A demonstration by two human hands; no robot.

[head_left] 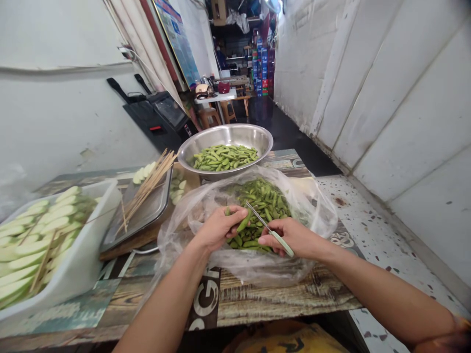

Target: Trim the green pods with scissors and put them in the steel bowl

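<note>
My left hand (222,226) is closed on a green edamame pod (244,222), pinched between thumb and fingers. My right hand (289,236) grips a pair of scissors (280,241) with pale green handles. The scissor blades point up and left, their tips close to the pod. Both hands are over an open clear plastic bag (195,206) filled with a heap of edamame pods (267,196). Just behind the bag stands a steel bowl (263,139) with more edamame pods (224,158) in it.
At left, a white plastic tub (86,235) holds skewered pale green slices (47,225). Beside it a metal tray (138,218) on a wooden board carries bamboo skewers (154,181). The patterned table (147,289) ends at right above a speckled surface (371,245).
</note>
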